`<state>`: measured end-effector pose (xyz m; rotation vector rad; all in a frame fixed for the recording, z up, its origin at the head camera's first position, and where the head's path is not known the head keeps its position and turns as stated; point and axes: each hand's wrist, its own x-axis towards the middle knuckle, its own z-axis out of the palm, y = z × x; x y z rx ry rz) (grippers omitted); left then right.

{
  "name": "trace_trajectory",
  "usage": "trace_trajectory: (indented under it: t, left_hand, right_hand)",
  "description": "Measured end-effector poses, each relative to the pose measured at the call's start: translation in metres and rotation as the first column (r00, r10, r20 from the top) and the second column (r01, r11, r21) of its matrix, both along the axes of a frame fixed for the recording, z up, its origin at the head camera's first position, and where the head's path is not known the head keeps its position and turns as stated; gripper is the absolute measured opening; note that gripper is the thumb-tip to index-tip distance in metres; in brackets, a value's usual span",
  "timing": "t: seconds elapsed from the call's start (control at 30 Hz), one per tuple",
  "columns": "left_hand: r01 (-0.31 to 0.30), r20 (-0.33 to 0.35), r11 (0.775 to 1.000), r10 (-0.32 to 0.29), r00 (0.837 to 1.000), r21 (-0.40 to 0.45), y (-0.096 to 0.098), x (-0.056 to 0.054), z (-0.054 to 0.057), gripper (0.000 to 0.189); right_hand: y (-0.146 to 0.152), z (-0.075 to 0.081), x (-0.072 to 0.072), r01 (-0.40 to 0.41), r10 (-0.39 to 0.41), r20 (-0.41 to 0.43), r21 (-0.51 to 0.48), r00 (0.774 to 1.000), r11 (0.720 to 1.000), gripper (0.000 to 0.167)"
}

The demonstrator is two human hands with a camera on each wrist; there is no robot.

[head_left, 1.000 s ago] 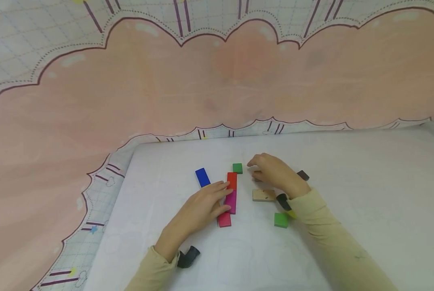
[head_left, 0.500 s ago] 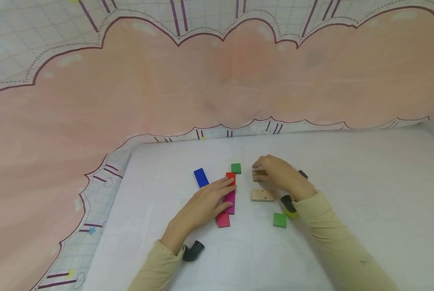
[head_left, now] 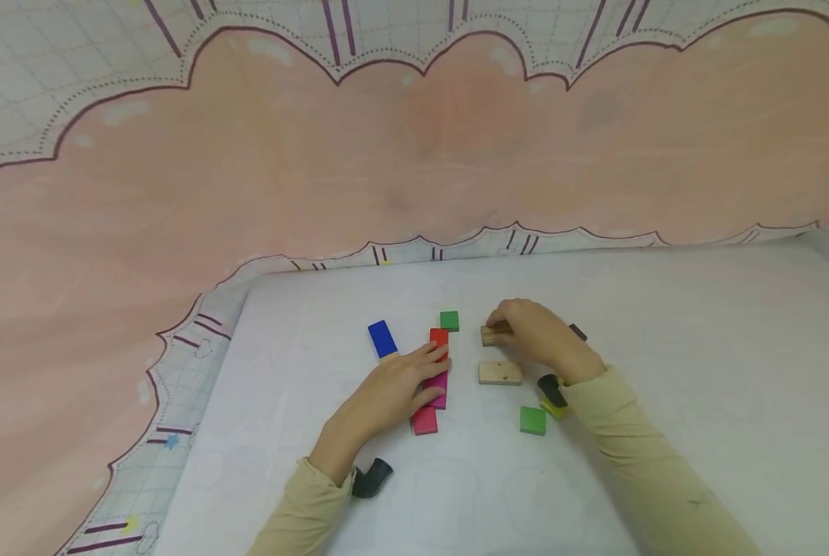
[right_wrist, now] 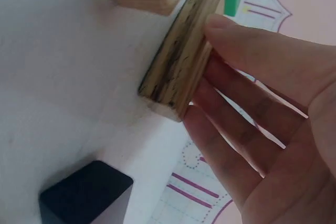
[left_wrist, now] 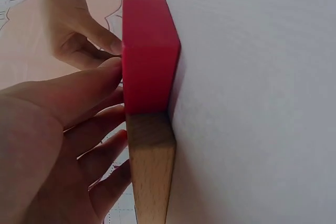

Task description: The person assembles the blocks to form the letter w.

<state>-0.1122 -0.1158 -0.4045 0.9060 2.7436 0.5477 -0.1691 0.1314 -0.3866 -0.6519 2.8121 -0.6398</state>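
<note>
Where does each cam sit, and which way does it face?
Head: on the person's head, facing forward and down at the white table; left hand, right hand and both sleeves show.
Left wrist: on the left wrist, facing a red block; left hand in foreground, right hand beyond.
Right wrist: on the right wrist, facing the wooden block the right hand pinches; only that hand shows.
Shared: head and right wrist both show that wooden block.
</note>
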Motion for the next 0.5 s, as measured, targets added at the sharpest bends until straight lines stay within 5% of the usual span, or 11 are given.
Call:
trace_trajectory:
  t: [0.5]
  left_hand:
    - [-0.007, 0.071, 0.999, 0.005, 0.997, 0.031, -0.0014, -0.0003, -0.0008, 0.051]
  right_hand:
    - [-0.0033, -0.0024, -0.0017, 0.05, -0.05, 0.027, -0.018, 0.998, 0.999, 0.023]
